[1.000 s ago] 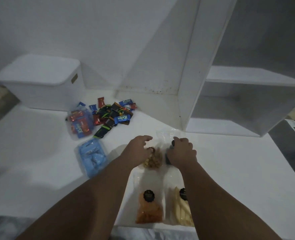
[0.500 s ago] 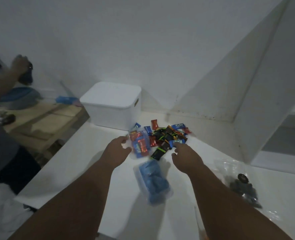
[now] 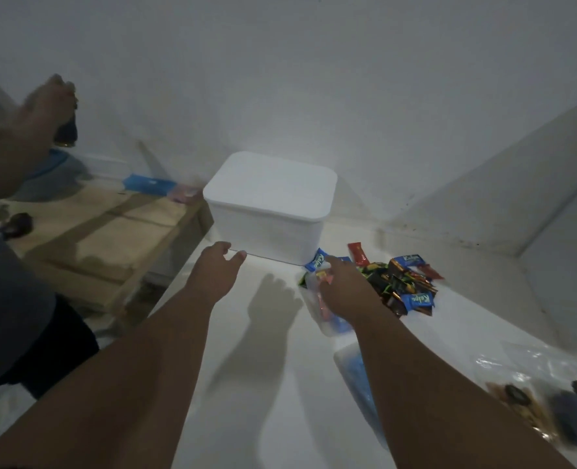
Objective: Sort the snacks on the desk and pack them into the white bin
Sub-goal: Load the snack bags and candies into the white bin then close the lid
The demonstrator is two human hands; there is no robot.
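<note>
Hands (image 3: pixel 212 277) (fingers spread, empty) just before lidded white bin (image 3: pixel 268 211)

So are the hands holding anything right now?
No. The left hand is open, reaching toward the closed white bin. The right hand is spread open over a clear bag of candies, not visibly gripping it.

White desk (image 3: pixel 273 384) carries a lidded white bin (image 3: pixel 269 211) just beyond left hand (image 3: pixel 214 274). Loose candy pile (image 3: pixel 398 282) sits right of right hand (image 3: pixel 343 289); clear candy bag (image 3: pixel 324 309) under it. Blue-filled bag (image 3: pixel 356 374) under right forearm. Two clear snack pouches (image 3: pixel 530 401) far right, near edge.
</note>
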